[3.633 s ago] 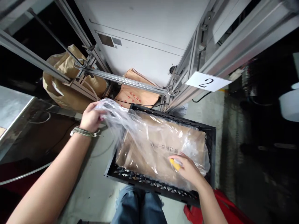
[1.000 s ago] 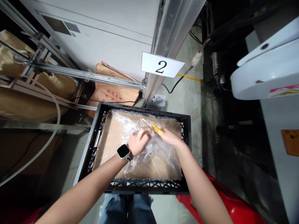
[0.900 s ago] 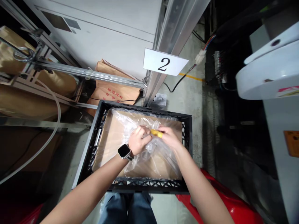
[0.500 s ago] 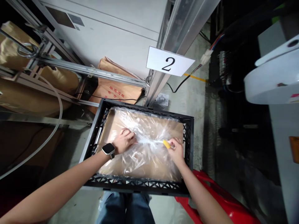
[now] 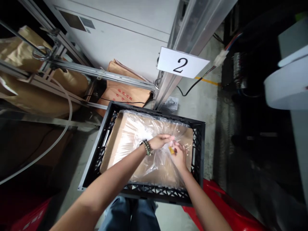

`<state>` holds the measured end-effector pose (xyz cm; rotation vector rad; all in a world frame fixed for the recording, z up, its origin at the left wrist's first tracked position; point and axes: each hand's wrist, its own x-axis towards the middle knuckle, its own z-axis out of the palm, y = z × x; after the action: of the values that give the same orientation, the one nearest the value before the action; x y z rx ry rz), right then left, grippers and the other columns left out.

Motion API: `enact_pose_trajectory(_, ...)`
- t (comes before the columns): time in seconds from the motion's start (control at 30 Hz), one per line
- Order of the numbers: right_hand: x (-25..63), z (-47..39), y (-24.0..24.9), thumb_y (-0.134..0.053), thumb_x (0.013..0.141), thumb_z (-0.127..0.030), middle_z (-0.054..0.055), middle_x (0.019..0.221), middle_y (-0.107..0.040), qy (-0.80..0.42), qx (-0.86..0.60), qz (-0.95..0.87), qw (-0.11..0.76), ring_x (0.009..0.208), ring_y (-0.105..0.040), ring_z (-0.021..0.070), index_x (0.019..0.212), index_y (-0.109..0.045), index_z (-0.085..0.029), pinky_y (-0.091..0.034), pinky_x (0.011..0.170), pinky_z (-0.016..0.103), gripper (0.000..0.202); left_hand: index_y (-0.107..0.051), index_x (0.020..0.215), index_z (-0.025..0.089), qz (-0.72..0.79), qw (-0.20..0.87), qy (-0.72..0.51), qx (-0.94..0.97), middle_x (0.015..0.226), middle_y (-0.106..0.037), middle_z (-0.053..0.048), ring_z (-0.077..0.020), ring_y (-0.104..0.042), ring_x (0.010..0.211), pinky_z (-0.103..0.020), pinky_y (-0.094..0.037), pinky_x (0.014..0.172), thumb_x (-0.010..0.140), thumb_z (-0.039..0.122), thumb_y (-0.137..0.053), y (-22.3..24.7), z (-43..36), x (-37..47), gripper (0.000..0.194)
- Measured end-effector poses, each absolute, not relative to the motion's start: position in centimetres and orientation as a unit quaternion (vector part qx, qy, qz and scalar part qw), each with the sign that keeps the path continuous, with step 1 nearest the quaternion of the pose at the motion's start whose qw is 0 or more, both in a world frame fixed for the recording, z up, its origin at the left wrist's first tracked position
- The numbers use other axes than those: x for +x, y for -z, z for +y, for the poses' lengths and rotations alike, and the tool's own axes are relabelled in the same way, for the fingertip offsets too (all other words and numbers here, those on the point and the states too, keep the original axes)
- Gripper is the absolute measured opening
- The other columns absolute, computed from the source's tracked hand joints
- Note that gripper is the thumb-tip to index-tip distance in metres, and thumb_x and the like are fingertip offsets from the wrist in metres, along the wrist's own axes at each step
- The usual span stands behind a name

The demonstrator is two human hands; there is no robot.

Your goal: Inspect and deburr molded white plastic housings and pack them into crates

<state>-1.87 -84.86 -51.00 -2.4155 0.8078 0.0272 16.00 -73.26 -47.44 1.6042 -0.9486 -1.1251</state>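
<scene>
A clear plastic bag (image 5: 154, 166) lies over brown cardboard (image 5: 117, 141) inside a black plastic crate (image 5: 202, 154). My left hand (image 5: 162, 140), with a beaded bracelet at the wrist, is closed on gathered plastic right of the bag's middle, its fingertips pinched together. Close beside it, my right hand (image 5: 180, 155) is closed around a small yellow object (image 5: 171, 150) at the bunched plastic. My fingers partly cover that object, so its exact kind cannot be made out. Folds of film spread out from between both hands.
Behind the crate stands a metal frame post (image 5: 168, 83) bearing a white "2" sign (image 5: 183, 62). Brown paper sacks (image 5: 127, 86) lie at the left and back. A pale hose (image 5: 68, 118) curves along the left. Something red (image 5: 216, 205) is at the crate's right front.
My left hand has moved right along the plastic, up to my right hand, and its wrist has turned. The gathered part of the bag now sits further right. The view has shifted slightly.
</scene>
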Motion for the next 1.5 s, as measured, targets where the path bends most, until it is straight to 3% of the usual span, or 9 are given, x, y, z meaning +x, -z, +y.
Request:
enact_pose_trajectory(0.23, -1.0, -86.5, 48.3, -0.058, 0.082, -0.029, -0.003, 0.066, -0.052, 0.027, -0.872, 0.315, 0.375, 0.065, -0.049, 0.017, 0.066, -0.054, -0.022, -0.039, 0.063, 0.028, 0.018, -0.064, 0.105, 0.015, -0.292, 0.473, 0.477, 0.681, 0.093, -0.067, -0.003, -0.0142, -0.064, 0.073, -0.031, -0.056, 0.066, 0.095, 0.043, -0.063, 52.6, -73.1, 13.5, 0.03)
enact_pose_trajectory(0.37, 2.0, -85.8, 45.2, -0.074, 0.076, -0.036, 0.006, 0.108, -0.063, 0.045, -0.864, 0.29, 0.409, 0.095, -0.059, 0.022, 0.066, -0.061, -0.021, -0.047, 0.083, 0.034, 0.022, -0.066, 0.103, 0.016, -0.321, 0.472, 0.461, 0.679, 0.095, -0.069, -0.003, -0.0173, -0.065, 0.082, -0.037, -0.056, 0.077, 0.092, 0.04, -0.067, 52.2, -72.0, 12.6, 0.027)
enact_pose_trajectory(0.47, 3.9, -86.1, 44.5, -0.08, 0.071, -0.039, 0.008, 0.125, -0.064, -0.059, -0.8, 0.278, 0.528, 0.08, -0.062, 0.0166, 0.093, -0.074, -0.024, -0.051, 0.074, 0.033, 0.027, -0.069, 0.091, 0.016, -0.351, 0.476, 0.445, 0.673, 0.092, -0.07, -0.004, -0.0199, -0.066, 0.09, -0.044, -0.053, 0.09, 0.094, 0.04, -0.064, 51.9, -71.3, 12.6, 0.024)
enact_pose_trajectory(0.6, 4.4, -87.7, 45.9, -0.079, 0.068, -0.047, 0.003, 0.072, -0.072, -0.205, -0.683, 0.287, 0.64, 0.05, -0.059, 0.0158, 0.113, -0.076, -0.019, -0.048, 0.049, 0.029, 0.054, -0.075, 0.082, 0.02, -0.406, 0.49, 0.447, 0.629, 0.088, -0.074, -0.004, -0.0199, -0.065, 0.089, -0.046, -0.042, 0.104, 0.091, 0.034, -0.064, 51.7, -70.1, 13.2, 0.021)
enact_pose_trajectory(0.73, 3.8, -88.8, 47.5, -0.081, 0.064, -0.046, 0.002, 0.051, -0.063, -0.171, -0.67, 0.351, 0.632, 0.044, -0.056, 0.015, 0.084, -0.079, -0.014, -0.046, 0.046, 0.028, 0.037, -0.081, 0.091, 0.024, -0.42, 0.508, 0.454, 0.599, 0.088, -0.076, -0.004, -0.0201, -0.064, 0.09, -0.045, -0.037, 0.109, 0.089, 0.03, -0.064, 51.6, -69.2, 13.9, 0.018)
enact_pose_trajectory(1.07, -2.7, -82.5, 46.8, -0.064, 0.078, -0.043, 0.0, 0.057, -0.063, -0.034, -0.707, 0.449, 0.546, 0.042, -0.051, 0.0123, 0.087, -0.075, -0.016, -0.041, 0.041, 0.024, 0.031, -0.07, 0.093, 0.013, -0.347, 0.533, 0.46, 0.619, 0.091, -0.074, -0.005, -0.0172, -0.071, 0.082, -0.037, -0.06, 0.078, 0.096, 0.044, -0.062, 52.4, -69.8, 13.2, 0.032)
enact_pose_trajectory(1.2, -2.0, -81.9, 45.8, -0.064, 0.074, -0.024, 0.004, 0.082, -0.07, -0.024, -0.782, 0.387, 0.487, 0.067, -0.064, 0.0172, 0.081, -0.076, -0.022, -0.054, 0.064, 0.03, 0.014, -0.065, 0.079, 0.015, -0.393, 0.499, 0.408, 0.655, 0.085, -0.071, -0.002, -0.0169, -0.069, 0.083, -0.039, -0.057, 0.082, 0.094, 0.038, -0.066, 52.2, -69.7, 12.8, 0.028)
enact_pose_trajectory(1.33, 1.3, -84.7, 45.5, -0.056, 0.076, -0.009, 0.005, 0.123, -0.069, -0.048, -0.838, 0.262, 0.477, 0.112, -0.065, 0.0212, 0.118, -0.072, -0.027, -0.049, 0.1, 0.034, 0.048, -0.065, 0.077, 0.017, -0.464, 0.456, 0.356, 0.671, 0.087, -0.07, -0.002, -0.0194, -0.064, 0.092, -0.042, -0.051, 0.091, 0.092, 0.028, -0.066, 51.5, -69.3, 13.7, 0.019)
enact_pose_trajectory(1.5, 4.5, -87.1, 48.0, -0.051, 0.086, -0.009, 0.003, 0.105, -0.078, -0.141, -0.862, 0.172, 0.455, 0.094, -0.071, 0.0174, 0.106, -0.074, -0.022, -0.052, 0.083, 0.026, 0.033, -0.062, 0.09, 0.017, -0.442, 0.418, 0.282, 0.742, 0.097, -0.064, -0.005, -0.0199, -0.06, 0.087, -0.036, -0.051, 0.077, 0.085, 0.018, -0.064, 51.9, -69.8, 12.8, 0.005)
